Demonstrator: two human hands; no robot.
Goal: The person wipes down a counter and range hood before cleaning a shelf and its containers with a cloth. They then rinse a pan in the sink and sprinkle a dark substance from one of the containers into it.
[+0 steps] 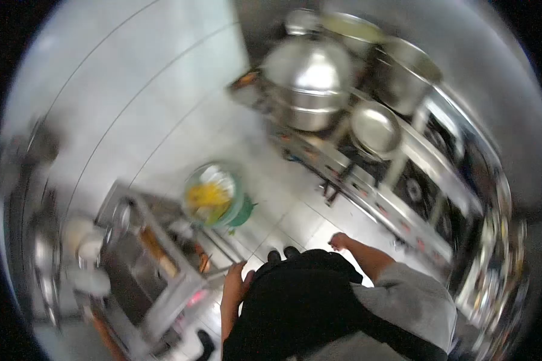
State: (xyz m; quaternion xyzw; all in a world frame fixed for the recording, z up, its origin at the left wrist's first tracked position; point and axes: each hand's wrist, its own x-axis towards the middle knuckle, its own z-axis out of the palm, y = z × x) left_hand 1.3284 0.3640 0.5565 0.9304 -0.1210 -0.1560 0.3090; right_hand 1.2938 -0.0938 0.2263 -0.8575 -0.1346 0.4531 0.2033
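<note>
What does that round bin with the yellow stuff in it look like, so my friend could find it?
Start at the long steel stove line with its big lidded pot. Cross the pale tiled floor towards the steel cart near the person's left hand. The bin stands on the floor at the cart's far end: it alone is green, round and open-topped, with yellow inside, while everything nearby is silvery metal.

My apron [295, 301] is black, my sleeve [415, 295] grey. The bin [238, 207] is green with yellow scraps [208, 195] inside. The pots [310, 78] are silver, the floor [162, 102] pale grey.
</note>
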